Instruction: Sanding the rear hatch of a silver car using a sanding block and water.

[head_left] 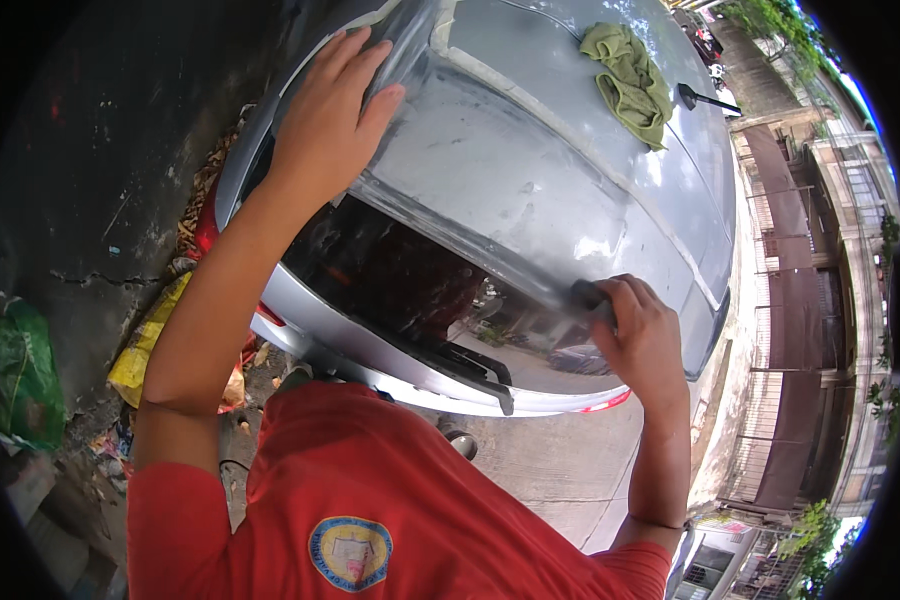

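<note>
A silver-grey car's roof (pixel 490 165) spreads out before me, dull and scuffed along its rear part, with a strip of pale tape (pixel 550 115) crossing it. On the roof's left edge rests my left hand (pixel 335 115), open, palm down, fingers spread. My right hand (pixel 642 335) is at the roof's rear edge, above the dark rear window (pixel 380 265). Its fingers are closed round a small dark block (pixel 588 294), pressed to the surface there; most of the block is hidden by the fingers.
A crumpled green cloth (pixel 630 85) lies on the roof near a short black antenna (pixel 708 100). The rear wiper (pixel 480 372) juts out below the window. A dark wall (pixel 90 170) stands close on the left, with yellow (pixel 150 340) and green sacks (pixel 22 375) at its foot.
</note>
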The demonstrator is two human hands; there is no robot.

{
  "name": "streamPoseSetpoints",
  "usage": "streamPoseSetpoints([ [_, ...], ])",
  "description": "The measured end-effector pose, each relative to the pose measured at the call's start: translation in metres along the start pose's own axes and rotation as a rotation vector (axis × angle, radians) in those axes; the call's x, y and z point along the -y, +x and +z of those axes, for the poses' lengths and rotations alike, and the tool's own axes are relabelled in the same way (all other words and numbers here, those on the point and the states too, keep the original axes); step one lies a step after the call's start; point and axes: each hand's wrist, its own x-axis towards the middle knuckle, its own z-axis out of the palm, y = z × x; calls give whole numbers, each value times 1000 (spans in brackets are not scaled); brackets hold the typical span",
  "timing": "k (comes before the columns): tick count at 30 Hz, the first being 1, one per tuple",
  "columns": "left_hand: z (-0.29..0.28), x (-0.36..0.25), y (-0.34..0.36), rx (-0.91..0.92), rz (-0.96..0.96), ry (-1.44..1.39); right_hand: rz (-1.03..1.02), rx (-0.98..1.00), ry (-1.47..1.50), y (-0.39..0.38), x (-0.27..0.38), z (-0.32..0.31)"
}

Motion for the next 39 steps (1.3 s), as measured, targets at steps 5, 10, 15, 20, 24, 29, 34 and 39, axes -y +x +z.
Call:
streamPoseSetpoints([
  [5,-49,-42,-44,307,287,-224,296,-449,-46,-9,-58,4],
  [10,-26,-102,-77,416,440,-280,431,-611,-189,-12,-109,48],
  [15,15,-191,-94,508,544,-377,461,-675,-214,-19,-106,82],
  [20,-2,-178,-82,578,414,-375,530,-666,-194,-21,-106,88],
  [24,-35,-94,-70,452,163,43,541,-680,-202,-24,-107,89],
  [29,-45,-23,-58,470,33,87,519,-721,-181,-24,-110,92],
  [34,-26,10,-21,475,-118,-112,492,-694,-189,-23,-111,95],
  [39,-27,30,8,511,-207,-142,483,-684,-202,-22,-113,92],
])
